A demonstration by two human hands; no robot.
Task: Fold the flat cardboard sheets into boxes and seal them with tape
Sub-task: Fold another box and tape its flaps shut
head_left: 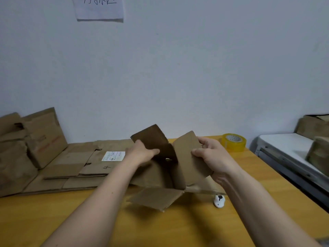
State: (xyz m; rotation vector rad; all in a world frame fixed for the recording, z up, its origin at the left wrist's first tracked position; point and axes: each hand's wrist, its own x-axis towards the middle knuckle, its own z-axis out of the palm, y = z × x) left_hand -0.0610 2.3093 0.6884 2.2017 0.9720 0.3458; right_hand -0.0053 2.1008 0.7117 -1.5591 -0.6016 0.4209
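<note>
Both grips were closed on flaps of the same half-opened box (165, 173), held over the table (110, 220) in front of the person. On the left hand (140, 154), the thumb pinched the dark far flap (151, 138), which stood tilted up and away. On the right hand (211, 157), fingers and thumb curled round the lighter right-hand flap (188, 154), which stood nearly upright. Between the two hands the box lay open, its near flap (156, 197) hanging loose toward the person and untouched by either hand.

My judgement was that the next move turned on the two held flaps: they faced each other across the opening and would have to swing inward to close it. The tape roll (233, 142) stood on the table beyond the right hand, near it and well apart from the left, so the right hand was the likelier one to fetch it. Flat cardboard sheets (74, 166) lay to the left, just beside the box.
</note>
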